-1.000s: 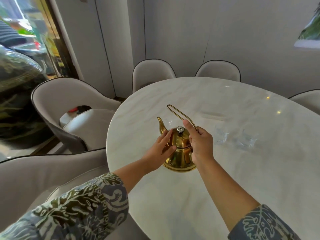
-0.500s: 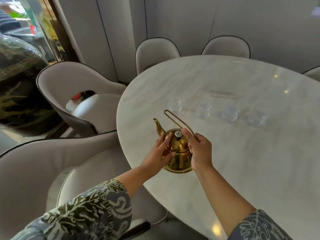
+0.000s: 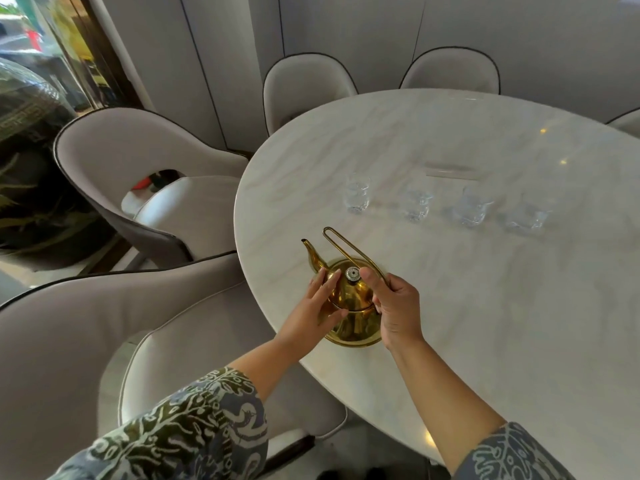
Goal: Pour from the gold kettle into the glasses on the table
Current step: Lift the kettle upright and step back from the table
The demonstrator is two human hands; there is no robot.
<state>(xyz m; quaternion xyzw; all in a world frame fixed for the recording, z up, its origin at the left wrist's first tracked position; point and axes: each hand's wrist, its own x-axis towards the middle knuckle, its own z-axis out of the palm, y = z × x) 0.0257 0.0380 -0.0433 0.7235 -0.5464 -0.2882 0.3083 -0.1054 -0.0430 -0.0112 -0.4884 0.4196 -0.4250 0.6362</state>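
A gold kettle (image 3: pixel 351 303) stands on the white marble table (image 3: pixel 485 289) near its left edge, spout pointing left and away, wire handle leaning back. My left hand (image 3: pixel 320 301) rests flat against the kettle's left side. My right hand (image 3: pixel 394 306) is closed around the base of the wire handle on the kettle's right. Several clear glasses stand in a row beyond the kettle: the leftmost glass (image 3: pixel 356 192), a second glass (image 3: pixel 415 202), a third glass (image 3: pixel 471 209) and the rightmost glass (image 3: pixel 524 218).
Beige upholstered chairs ring the table: one chair (image 3: pixel 149 174) at the left, a near chair (image 3: pixel 104 341) under my left arm, and two far chairs (image 3: pixel 306 88) by the wall. A glass wall with plants is at the far left.
The view has tilted down and drawn back, so the whole row of glasses shows. Both hands stay on the kettle, which still stands on the table.
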